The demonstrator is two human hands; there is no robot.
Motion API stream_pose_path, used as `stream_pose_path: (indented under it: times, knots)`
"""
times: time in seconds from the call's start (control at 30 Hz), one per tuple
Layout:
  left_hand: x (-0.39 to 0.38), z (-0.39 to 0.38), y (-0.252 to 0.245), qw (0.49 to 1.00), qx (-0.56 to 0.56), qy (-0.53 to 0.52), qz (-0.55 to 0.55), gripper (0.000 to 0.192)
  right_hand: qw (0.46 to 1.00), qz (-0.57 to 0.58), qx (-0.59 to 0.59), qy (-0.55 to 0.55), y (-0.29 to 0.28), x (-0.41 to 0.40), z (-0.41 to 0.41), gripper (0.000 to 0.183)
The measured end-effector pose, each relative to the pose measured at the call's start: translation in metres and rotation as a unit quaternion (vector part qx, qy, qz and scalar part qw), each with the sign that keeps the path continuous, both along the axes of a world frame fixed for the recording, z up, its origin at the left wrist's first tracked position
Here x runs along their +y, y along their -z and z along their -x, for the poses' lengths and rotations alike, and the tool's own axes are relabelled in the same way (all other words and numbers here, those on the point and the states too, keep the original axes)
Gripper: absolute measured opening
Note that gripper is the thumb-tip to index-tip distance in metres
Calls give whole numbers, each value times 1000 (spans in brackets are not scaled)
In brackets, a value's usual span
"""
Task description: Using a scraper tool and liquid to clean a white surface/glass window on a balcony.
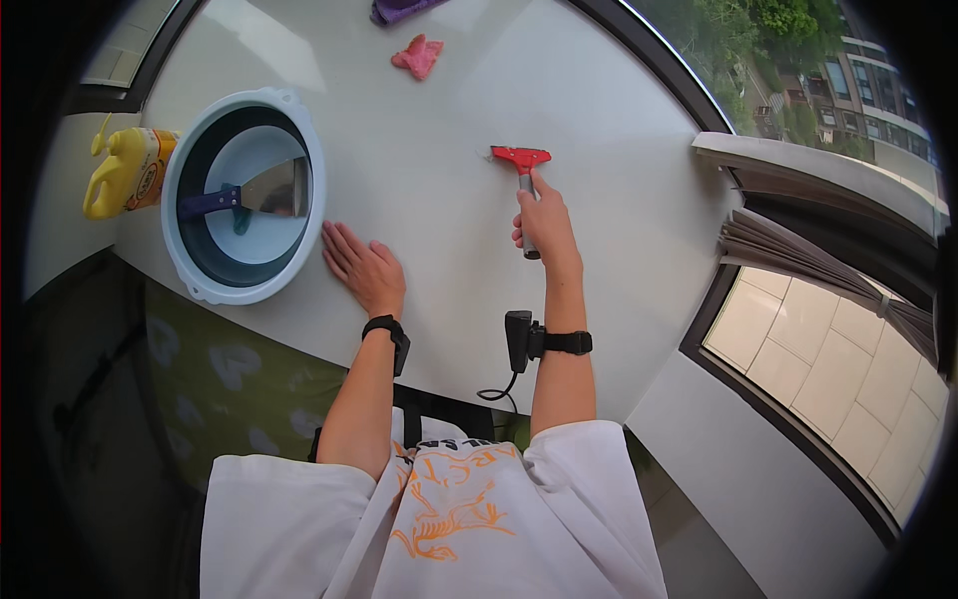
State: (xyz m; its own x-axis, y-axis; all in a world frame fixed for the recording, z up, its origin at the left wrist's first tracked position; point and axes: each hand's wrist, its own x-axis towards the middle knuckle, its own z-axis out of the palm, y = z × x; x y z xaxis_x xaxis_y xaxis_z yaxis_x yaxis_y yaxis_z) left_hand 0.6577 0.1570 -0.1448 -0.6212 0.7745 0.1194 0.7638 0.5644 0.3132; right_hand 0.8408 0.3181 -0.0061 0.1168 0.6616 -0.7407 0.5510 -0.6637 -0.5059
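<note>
My right hand grips the grey handle of a red-headed scraper, whose head lies on or just over the white surface, with a few thin strands at its left end. My left hand rests palm down on the same surface, fingers together, beside the lower right rim of a pale blue plastic basin. A wide metal putty knife with a purple handle lies across the basin, and something teal shows beneath it. A pink cloth lies crumpled farther off.
A yellow pump bottle stands left of the basin. A folded purple cloth lies at the far edge. Windows with dark frames border the surface, and a grey gathered curtain hangs at the right. A cable hangs near my right forearm.
</note>
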Motion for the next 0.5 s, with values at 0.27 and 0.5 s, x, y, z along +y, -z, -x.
stream_pose_path:
  times: [0.27,0.5]
  knots:
    - [1,-6,0,1000,16,0,11,68,989,-44,65,123,-9,-41,-15,62]
    - [2,-7,6,999,34,12,-6,67,993,36,50,98,-8,-107,-34,60]
